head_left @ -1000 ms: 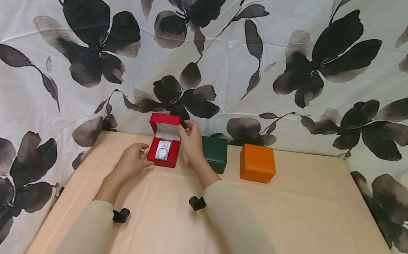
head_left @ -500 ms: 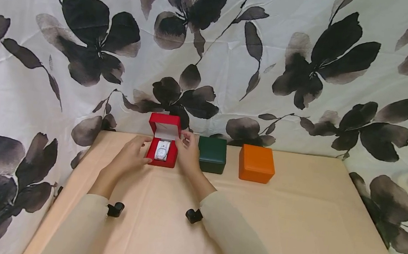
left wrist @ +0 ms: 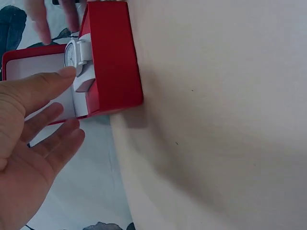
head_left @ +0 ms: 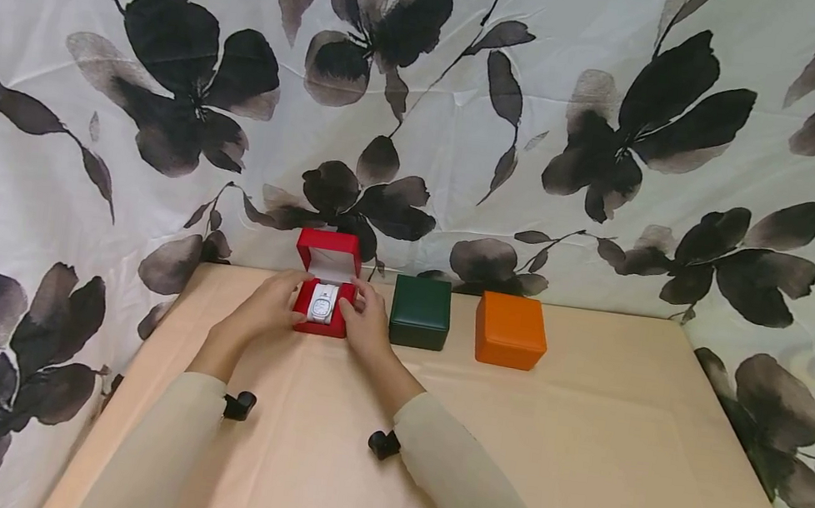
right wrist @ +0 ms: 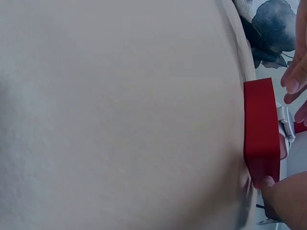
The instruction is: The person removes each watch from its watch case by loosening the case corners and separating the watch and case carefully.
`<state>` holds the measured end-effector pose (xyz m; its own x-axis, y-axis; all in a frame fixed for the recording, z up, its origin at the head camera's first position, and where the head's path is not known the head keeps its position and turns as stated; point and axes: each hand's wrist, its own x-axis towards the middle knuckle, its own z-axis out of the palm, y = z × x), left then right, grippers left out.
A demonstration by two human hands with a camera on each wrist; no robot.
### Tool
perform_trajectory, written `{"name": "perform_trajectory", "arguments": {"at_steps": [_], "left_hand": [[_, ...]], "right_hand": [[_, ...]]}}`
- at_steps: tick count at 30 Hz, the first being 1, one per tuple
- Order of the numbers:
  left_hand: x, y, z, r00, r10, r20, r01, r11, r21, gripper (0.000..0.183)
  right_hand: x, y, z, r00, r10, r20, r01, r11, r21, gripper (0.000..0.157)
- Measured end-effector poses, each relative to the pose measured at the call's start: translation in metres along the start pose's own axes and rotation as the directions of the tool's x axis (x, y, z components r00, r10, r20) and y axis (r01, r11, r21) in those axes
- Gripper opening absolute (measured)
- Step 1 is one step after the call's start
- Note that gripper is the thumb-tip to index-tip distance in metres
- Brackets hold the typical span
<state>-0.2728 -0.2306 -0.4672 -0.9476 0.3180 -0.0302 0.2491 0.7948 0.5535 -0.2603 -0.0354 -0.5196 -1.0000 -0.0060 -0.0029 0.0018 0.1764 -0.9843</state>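
Note:
A red watch box (head_left: 320, 329) stands at the table's back with its lid raised. Inside it, a wristwatch (head_left: 322, 303) with a pale face and white strap wraps round a white cushion (left wrist: 84, 82). On the box's left side is my left hand (head_left: 261, 309), fingers extended and loosely spread; its thumb reaches over the box beside the watch in the left wrist view. My right hand (head_left: 369, 325) is at the box's right side. In the right wrist view its thumb touches the box's corner, and most of its fingers lie out of sight.
A closed green box (head_left: 420, 312) stands just right of my right hand. Farther right is a closed orange box (head_left: 511, 331). A floral cloth (head_left: 422, 122) hangs directly behind the tan table (head_left: 581, 450). Each wrist carries a small black camera.
My right hand has come down from the raised lid to the box's lower right side. My left hand has drawn closer to the box's left side. The lid stays up.

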Motion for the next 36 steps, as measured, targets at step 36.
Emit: {"name": "perform_trajectory", "arguments": {"at_steps": [36], "left_hand": [[0.021, 0.003, 0.005, 0.991, -0.036, 0.127, 0.029, 0.998, 0.058, 0.069]], "right_hand": [[0.005, 0.02, -0.001, 0.998, -0.007, 0.066, 0.02, 0.979, -0.205, 0.046]]}}
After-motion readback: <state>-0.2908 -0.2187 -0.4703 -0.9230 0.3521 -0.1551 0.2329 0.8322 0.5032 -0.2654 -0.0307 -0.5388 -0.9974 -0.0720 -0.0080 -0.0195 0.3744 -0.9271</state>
